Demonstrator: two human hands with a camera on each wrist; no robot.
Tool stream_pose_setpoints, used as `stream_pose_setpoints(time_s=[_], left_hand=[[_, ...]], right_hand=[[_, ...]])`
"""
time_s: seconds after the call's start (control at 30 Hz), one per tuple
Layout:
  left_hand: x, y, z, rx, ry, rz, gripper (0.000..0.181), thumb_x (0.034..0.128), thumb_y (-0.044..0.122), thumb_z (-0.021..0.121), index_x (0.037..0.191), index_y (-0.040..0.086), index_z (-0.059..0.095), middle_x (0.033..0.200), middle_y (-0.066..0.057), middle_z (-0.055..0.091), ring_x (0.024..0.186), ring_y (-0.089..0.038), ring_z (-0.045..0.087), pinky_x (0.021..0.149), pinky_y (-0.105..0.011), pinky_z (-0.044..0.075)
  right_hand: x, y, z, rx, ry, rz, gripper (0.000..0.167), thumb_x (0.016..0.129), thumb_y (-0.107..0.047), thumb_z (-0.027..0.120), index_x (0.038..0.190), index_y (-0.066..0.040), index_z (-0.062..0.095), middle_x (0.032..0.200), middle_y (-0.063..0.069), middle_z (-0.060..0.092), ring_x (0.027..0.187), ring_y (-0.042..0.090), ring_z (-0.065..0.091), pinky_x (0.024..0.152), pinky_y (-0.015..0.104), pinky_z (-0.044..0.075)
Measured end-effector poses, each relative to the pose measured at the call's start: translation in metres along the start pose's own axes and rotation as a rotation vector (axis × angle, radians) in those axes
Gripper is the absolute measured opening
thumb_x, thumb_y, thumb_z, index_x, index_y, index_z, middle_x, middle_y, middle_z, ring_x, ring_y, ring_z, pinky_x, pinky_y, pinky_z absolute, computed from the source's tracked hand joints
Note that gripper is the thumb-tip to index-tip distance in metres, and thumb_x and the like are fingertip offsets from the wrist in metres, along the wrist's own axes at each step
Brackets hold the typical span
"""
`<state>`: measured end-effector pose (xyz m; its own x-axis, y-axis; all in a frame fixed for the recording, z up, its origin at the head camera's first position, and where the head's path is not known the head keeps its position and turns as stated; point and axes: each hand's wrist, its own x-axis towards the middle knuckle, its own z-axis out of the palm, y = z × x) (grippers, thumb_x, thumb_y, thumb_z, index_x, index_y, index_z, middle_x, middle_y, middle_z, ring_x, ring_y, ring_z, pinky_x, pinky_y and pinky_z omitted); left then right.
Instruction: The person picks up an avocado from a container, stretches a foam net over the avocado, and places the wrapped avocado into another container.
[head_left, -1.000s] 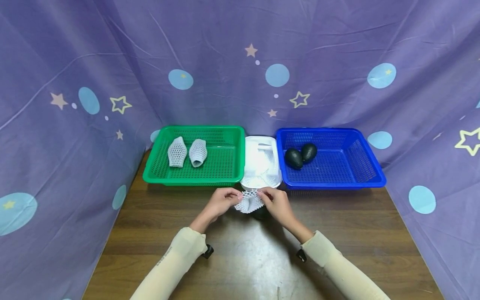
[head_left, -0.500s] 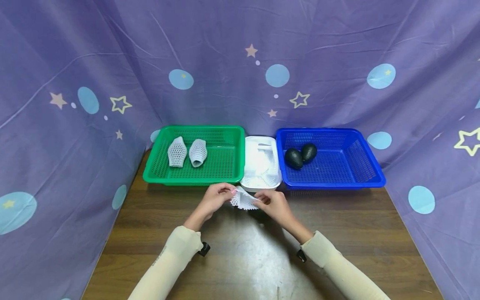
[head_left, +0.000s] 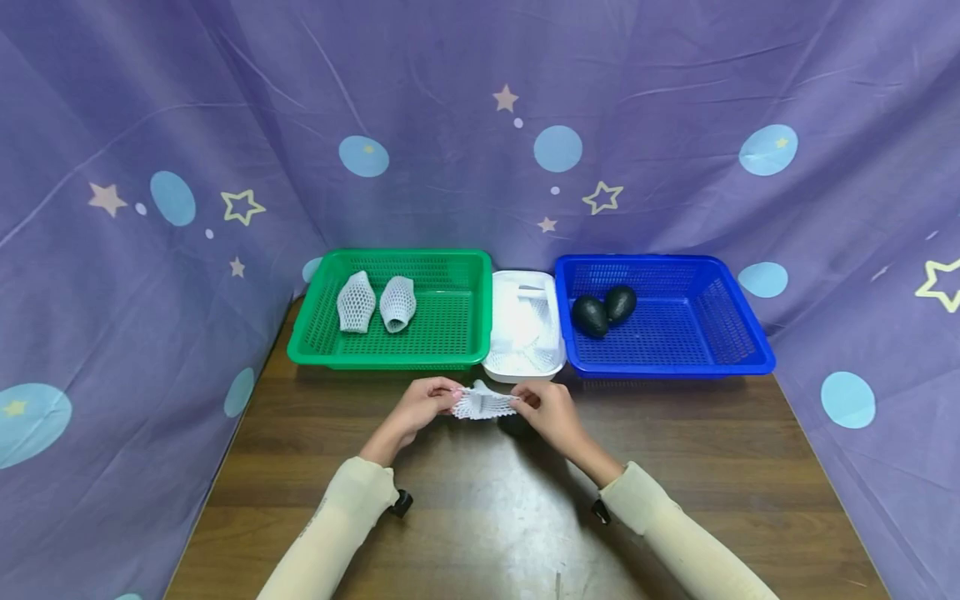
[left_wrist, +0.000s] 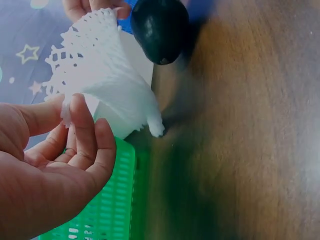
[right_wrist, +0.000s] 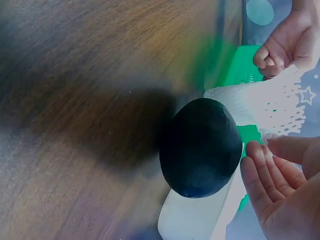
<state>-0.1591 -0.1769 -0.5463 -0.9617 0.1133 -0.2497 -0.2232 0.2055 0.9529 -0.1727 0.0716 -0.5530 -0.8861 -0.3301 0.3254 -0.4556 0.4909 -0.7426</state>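
Observation:
A white foam fruit net [head_left: 482, 403] is stretched between both hands above the table. My left hand [head_left: 417, 412] pinches its left edge between thumb and fingertip, and my right hand [head_left: 553, 413] pinches the opposite edge. The wrist views show its mesh mouth spread wide, with the narrower end hanging down on the table side. A dark avocado [right_wrist: 201, 148] rests on the table near the right hand, apart from the net; the head view mostly hides it behind that hand.
Two net-wrapped pieces [head_left: 377, 303] lie in a green basket [head_left: 390, 362] at the back left. A white tray [head_left: 523, 367] holding more white netting stands in the middle. Two dark avocados [head_left: 589, 317] sit in a blue basket [head_left: 667, 368] at right. A curtain hangs behind.
My left hand has moved left, pulling the net wider and shifting it left. The right hand has stayed nearly in place, its fingers regripping slightly. Baskets and their contents have not moved.

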Motion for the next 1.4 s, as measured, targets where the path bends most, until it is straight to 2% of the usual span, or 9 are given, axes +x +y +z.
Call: stream_pose_setpoints(time_s=[0.13, 0.23, 0.4, 0.67, 0.83, 1.07, 1.27, 1.4], left_hand=[[0.000, 0.000, 0.009, -0.019, -0.007, -0.013, 0.023, 0.0977, 0.005, 0.063, 0.113, -0.012, 0.066, 0.090, -0.003, 0.071, 0.076, -0.006, 0.061, 0.084, -0.037, 0.058], [0.003, 0.000, 0.017, -0.036, -0.002, -0.018, 0.023, 0.0975, 0.007, 0.065, 0.112, -0.011, 0.066, 0.089, -0.003, 0.071, 0.075, -0.006, 0.061, 0.079, -0.031, 0.057], [0.007, 0.001, 0.025, -0.068, 0.039, -0.042, 0.021, 0.0967, 0.009, 0.067, 0.110, -0.008, 0.068, 0.090, -0.006, 0.072, 0.074, -0.007, 0.062, 0.075, -0.025, 0.056], [0.014, 0.005, 0.035, -0.085, 0.054, -0.037, 0.023, 0.0952, 0.010, 0.069, 0.109, -0.008, 0.069, 0.088, -0.003, 0.073, 0.073, -0.006, 0.064, 0.073, -0.024, 0.057], [0.015, 0.009, 0.039, -0.050, 0.056, -0.022, 0.019, 0.0923, 0.008, 0.072, 0.103, -0.008, 0.072, 0.085, -0.005, 0.074, 0.071, -0.007, 0.063, 0.073, -0.031, 0.059], [0.014, 0.018, 0.037, 0.025, 0.098, -0.006, 0.016, 0.0853, 0.005, 0.078, 0.092, -0.008, 0.072, 0.072, 0.000, 0.071, 0.063, -0.009, 0.062, 0.067, -0.031, 0.057], [0.014, 0.007, 0.045, 0.124, 0.097, 0.002, 0.011, 0.0822, 0.004, 0.078, 0.085, -0.005, 0.073, 0.066, 0.004, 0.067, 0.058, -0.004, 0.058, 0.063, -0.030, 0.055], [0.012, 0.005, 0.049, 0.118, 0.078, -0.001, 0.010, 0.0819, 0.003, 0.078, 0.084, -0.005, 0.073, 0.065, 0.004, 0.067, 0.057, -0.005, 0.058, 0.062, -0.028, 0.055]], right_hand=[[-0.001, 0.002, -0.002, 0.019, -0.002, 0.002, 0.007, 0.083, -0.003, 0.081, 0.087, -0.003, 0.075, 0.077, 0.008, 0.074, 0.068, 0.020, 0.068, 0.066, 0.041, 0.060], [-0.002, 0.004, -0.003, 0.030, -0.005, -0.003, 0.011, 0.082, -0.006, 0.083, 0.088, -0.003, 0.075, 0.079, 0.008, 0.074, 0.069, 0.019, 0.069, 0.066, 0.039, 0.060], [-0.003, 0.009, -0.007, 0.050, -0.035, -0.010, 0.022, 0.079, -0.014, 0.087, 0.093, -0.001, 0.075, 0.083, 0.008, 0.076, 0.072, 0.017, 0.069, 0.067, 0.035, 0.059], [-0.006, 0.015, -0.014, 0.080, -0.078, -0.007, 0.025, 0.082, -0.018, 0.086, 0.099, -0.002, 0.075, 0.092, 0.015, 0.077, 0.083, 0.024, 0.073, 0.076, 0.044, 0.060], [-0.009, 0.017, -0.016, 0.062, -0.123, -0.016, 0.032, 0.081, -0.022, 0.087, 0.104, -0.002, 0.075, 0.100, 0.012, 0.077, 0.093, 0.024, 0.072, 0.081, 0.043, 0.060], [-0.012, 0.022, -0.018, -0.045, -0.200, -0.059, 0.051, 0.069, -0.025, 0.095, 0.112, -0.008, 0.074, 0.109, 0.006, 0.075, 0.105, 0.023, 0.069, 0.094, 0.042, 0.055], [-0.015, 0.026, -0.017, -0.148, -0.297, -0.046, 0.059, 0.071, -0.019, 0.094, 0.124, -0.010, 0.068, 0.122, 0.008, 0.068, 0.114, 0.026, 0.064, 0.099, 0.046, 0.052], [-0.017, 0.029, -0.015, -0.143, -0.283, -0.038, 0.060, 0.072, -0.015, 0.092, 0.126, -0.006, 0.066, 0.121, 0.011, 0.067, 0.113, 0.027, 0.064, 0.098, 0.048, 0.053]])
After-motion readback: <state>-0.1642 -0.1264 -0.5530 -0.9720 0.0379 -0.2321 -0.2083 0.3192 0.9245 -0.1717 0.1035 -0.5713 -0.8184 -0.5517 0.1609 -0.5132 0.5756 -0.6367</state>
